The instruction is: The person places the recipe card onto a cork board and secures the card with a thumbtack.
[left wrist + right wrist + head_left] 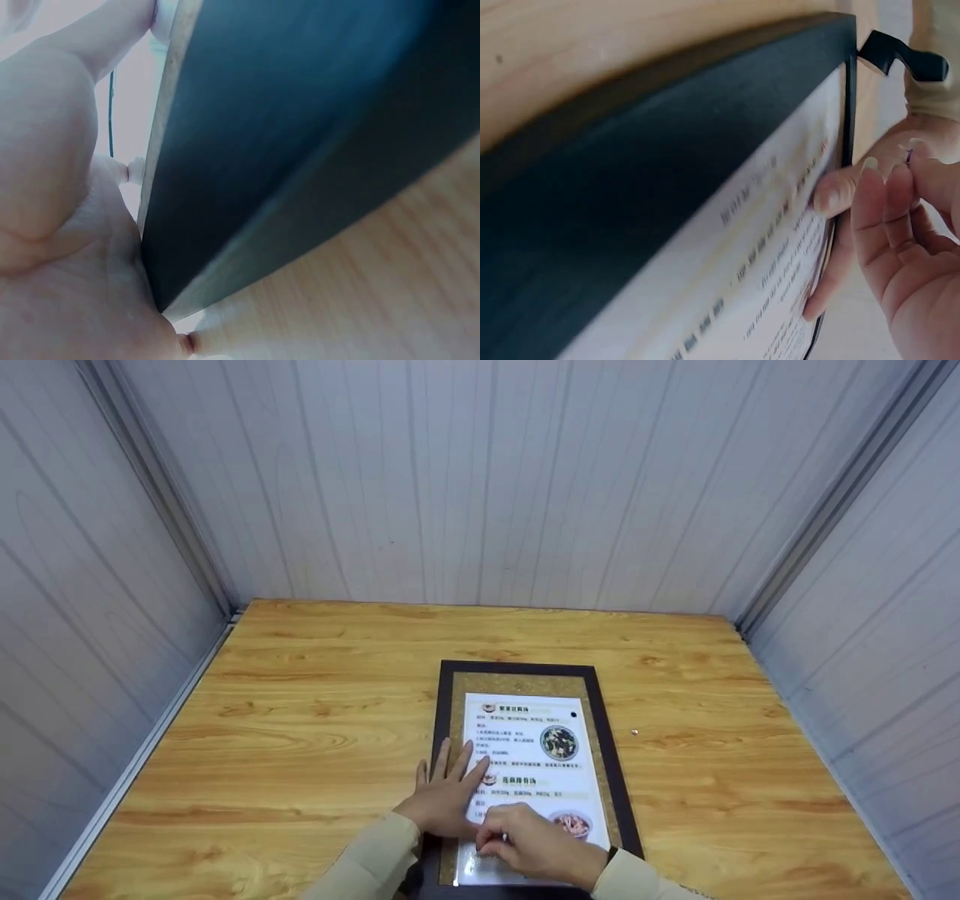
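Observation:
A printed sheet point(517, 735) with food pictures lies on a dark-framed cork board point(525, 681). My left hand point(446, 799) rests with fingers spread across the board's left frame and the sheet; in the left wrist view its palm point(60, 225) is against the dark frame point(247, 127). Just right of it, over the lower part of the sheet, is my right hand point(529, 840). In the right wrist view, the right hand point(907, 255) pinches a tiny pin point(909, 156) between thumb and fingertips, mostly hidden. A black dot point(574, 715) marks the sheet's upper right corner.
A small shiny piece point(634, 732) lies on the wooden table point(300, 720), right of the board. Pale panel walls point(450, 480) stand behind the table and on both sides.

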`<state>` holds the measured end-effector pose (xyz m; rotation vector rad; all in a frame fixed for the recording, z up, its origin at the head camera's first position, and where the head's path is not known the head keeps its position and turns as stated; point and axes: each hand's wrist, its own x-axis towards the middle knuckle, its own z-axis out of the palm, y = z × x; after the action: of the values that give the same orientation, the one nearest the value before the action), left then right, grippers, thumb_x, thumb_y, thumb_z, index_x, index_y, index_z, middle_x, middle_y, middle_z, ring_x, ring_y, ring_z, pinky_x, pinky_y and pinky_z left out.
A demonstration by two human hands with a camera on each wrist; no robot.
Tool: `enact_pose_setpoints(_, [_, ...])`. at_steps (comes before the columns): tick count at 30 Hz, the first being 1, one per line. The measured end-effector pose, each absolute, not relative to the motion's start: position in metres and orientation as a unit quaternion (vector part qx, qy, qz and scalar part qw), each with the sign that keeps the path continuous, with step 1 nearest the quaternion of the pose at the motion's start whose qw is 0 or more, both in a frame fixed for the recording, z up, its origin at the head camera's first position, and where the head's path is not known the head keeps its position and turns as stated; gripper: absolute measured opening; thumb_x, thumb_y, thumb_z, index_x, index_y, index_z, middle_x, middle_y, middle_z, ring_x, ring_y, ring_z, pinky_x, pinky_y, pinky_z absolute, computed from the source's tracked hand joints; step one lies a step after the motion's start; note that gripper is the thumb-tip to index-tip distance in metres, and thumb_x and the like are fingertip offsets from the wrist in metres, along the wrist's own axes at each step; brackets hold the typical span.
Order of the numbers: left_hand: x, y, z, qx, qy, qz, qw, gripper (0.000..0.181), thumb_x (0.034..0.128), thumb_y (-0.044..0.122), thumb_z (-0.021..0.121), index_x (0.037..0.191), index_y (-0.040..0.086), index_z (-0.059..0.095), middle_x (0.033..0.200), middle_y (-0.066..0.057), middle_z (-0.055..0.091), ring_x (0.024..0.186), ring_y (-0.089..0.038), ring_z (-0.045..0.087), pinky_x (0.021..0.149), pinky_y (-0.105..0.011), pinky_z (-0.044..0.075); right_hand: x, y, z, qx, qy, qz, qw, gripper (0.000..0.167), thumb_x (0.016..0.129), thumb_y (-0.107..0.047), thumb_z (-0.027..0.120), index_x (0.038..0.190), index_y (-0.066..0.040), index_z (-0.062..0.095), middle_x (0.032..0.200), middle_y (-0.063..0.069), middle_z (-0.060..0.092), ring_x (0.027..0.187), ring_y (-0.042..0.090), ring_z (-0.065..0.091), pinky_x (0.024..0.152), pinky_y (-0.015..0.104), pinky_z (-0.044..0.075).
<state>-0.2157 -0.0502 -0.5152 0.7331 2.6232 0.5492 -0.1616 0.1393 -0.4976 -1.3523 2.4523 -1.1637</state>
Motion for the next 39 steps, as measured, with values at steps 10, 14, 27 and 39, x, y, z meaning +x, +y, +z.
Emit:
enact_pose_setpoints(10, [-0.214, -0.05, -0.511, 0.264, 0.925, 0.206, 0.178, 0.103, 0.0794, 0.067, 0.067, 0.158, 0.014, 0.027, 0.165, -0.015, 0.006, 0.147, -0.044, -0.01, 0.108, -0.072, 0.001, -0.152, 0.132, -0.509, -0.453, 0.844, -0.284, 0.043, 0.006, 0.088, -0.007, 0.072, 0.086, -0.012, 0.074, 0.087, -0.008, 0.065, 0.081, -0.002, 0.058, 0.078, 0.012, 0.044])
enact_pose_setpoints(14, [-0.213, -0.049, -0.511, 0.263, 0.929, 0.197, 0.173, 0.095, 0.0846, 0.062, 0.065, 0.158, 0.014, 0.028, 0.165, -0.016, 0.007, 0.147, -0.044, -0.009, 0.108, -0.072, 0.002, -0.152, 0.13, -0.512, -0.463, 0.846, -0.263, 0.029, 0.006, 0.088, -0.01, 0.073, 0.084, -0.013, 0.075, 0.085, -0.008, 0.063, 0.079, 0.0, 0.057, 0.077, 0.011, 0.042])
enact_pose_setpoints(27, [-0.214, -0.048, -0.515, 0.256, 0.932, 0.188, 0.176, 0.097, 0.0837, 0.066, 0.064, 0.158, 0.016, 0.027, 0.165, -0.015, 0.005, 0.147, -0.044, -0.01, 0.108, -0.071, 0.0, -0.153, 0.129, -0.516, -0.444, 0.849, -0.283, 0.05, 0.006, 0.087, -0.011, 0.074, 0.082, -0.014, 0.075, 0.084, -0.01, 0.064, 0.078, -0.004, 0.056, 0.075, 0.01, 0.041])
enact_pose_setpoints(39, [-0.214, -0.049, -0.513, 0.25, 0.93, 0.196, 0.186, 0.098, 0.0835, 0.068, 0.062, 0.159, 0.017, 0.027, 0.165, -0.014, 0.005, 0.147, -0.043, -0.011, 0.109, -0.071, 0.0, -0.154, 0.126, -0.516, -0.441, 0.845, -0.296, 0.064, 0.007, 0.086, -0.009, 0.075, 0.08, -0.014, 0.074, 0.079, -0.01, 0.065, 0.074, -0.007, 0.056, 0.072, 0.006, 0.04])
